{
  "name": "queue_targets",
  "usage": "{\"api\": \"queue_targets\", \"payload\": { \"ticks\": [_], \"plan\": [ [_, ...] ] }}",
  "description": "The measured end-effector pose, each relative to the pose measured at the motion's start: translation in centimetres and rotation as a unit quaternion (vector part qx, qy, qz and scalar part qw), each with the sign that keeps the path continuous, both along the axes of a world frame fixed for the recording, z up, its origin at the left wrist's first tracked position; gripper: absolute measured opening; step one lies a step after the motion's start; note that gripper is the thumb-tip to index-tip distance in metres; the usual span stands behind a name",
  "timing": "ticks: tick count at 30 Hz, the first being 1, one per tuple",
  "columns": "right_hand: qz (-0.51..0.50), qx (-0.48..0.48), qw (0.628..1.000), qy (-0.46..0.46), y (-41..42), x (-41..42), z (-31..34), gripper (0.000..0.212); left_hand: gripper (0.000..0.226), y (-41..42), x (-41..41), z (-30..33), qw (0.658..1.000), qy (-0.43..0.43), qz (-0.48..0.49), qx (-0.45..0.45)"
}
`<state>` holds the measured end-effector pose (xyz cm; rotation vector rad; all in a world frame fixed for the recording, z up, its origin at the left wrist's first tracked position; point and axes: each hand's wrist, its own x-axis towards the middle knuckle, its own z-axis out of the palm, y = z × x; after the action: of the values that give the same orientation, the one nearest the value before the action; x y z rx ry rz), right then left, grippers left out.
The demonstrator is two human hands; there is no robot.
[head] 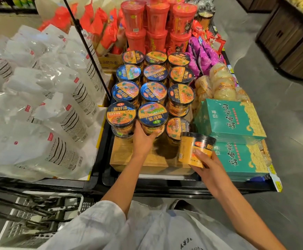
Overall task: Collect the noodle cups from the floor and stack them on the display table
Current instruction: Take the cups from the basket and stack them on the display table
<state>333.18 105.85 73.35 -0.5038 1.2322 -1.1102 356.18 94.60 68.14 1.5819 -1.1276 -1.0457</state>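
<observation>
Stacking looks well underway: noodle cups (153, 92) are standing in a 3-wide block on the desk (147, 186), w/ a 2nd tier already on most stacks. The front-right stack (176, 127) is sitting lower than its neighbours, so that's prob. the open slot. How many cups are left on the floor — can't tell, floor stock isn't in view.

Left hand (143, 139) is reaching in at the front-middle stack, fingers curling round the side of the upper blue-lid cup (152, 114), seemingly steadying it. Right hand (207, 165) is gripping an orange cup (194, 149) round its lower body, thumb on the front, cup tilting w/ its black rim leaning away; it's hanging just in front of and to the right of the low stack, not touching it.

Around: a cardboard base (138, 159) is carrying the front row. Green boxes (231, 121) are crowding the right side, close to the cup's path in. Tall red tubs (158, 20) are stacking up behind, purple packets (203, 55) and pale noodle bundles (221, 82) to the right rear, clear bags (39, 98) piling on the left. A black pole (87, 49) is slanting across left of the cups. White crate (30, 224) is sitting on the floor, lower left.
</observation>
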Motion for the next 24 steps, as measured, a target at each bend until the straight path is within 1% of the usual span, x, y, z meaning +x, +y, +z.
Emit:
{"api": "queue_targets", "payload": {
  "ticks": [4,8,10,14,16,19,21,22,24],
  "plan": [
    [-0.005,-0.003,1.000,-0.007,0.0,0.2,-0.4,0.060,0.095,0.0,0.1,-0.3,1.000,-0.022,-0.001,0.004],
    [-0.022,0.001,0.999,-0.044,-0.2,0.4,-0.7,0.062,0.092,0.2,0.4,-0.6,0.999,-0.044,0.002,0.009],
    [-0.025,0.004,0.998,-0.056,-0.4,0.5,-0.8,0.059,0.091,0.4,0.5,-0.7,0.999,-0.041,0.001,0.004],
    [-0.018,0.007,0.998,-0.060,-1.0,0.7,-1.1,0.062,0.089,1.8,0.8,-1.1,0.999,-0.041,-0.008,-0.017],
    [-0.013,0.008,0.998,-0.064,-1.4,0.8,-1.3,0.059,0.082,3.2,1.3,-1.6,0.998,-0.055,-0.001,-0.019],
    [-0.003,-0.011,0.998,-0.059,-2.3,1.3,-1.3,0.050,0.063,5.7,2.4,-2.9,0.993,-0.110,0.029,-0.042],
    [-0.001,-0.035,0.999,-0.039,-3.0,1.8,-1.2,0.051,0.052,7.0,3.7,-4.0,0.985,-0.156,0.069,-0.038],
    [-0.001,-0.047,0.999,-0.025,-3.4,2.0,-1.1,0.054,0.050,7.5,4.6,-4.5,0.979,-0.183,0.085,-0.021],
    [-0.001,-0.073,0.997,0.007,-4.3,2.4,-1.1,0.060,0.060,8.2,6.3,-5.6,0.967,-0.236,0.091,0.041]
  ]
}}
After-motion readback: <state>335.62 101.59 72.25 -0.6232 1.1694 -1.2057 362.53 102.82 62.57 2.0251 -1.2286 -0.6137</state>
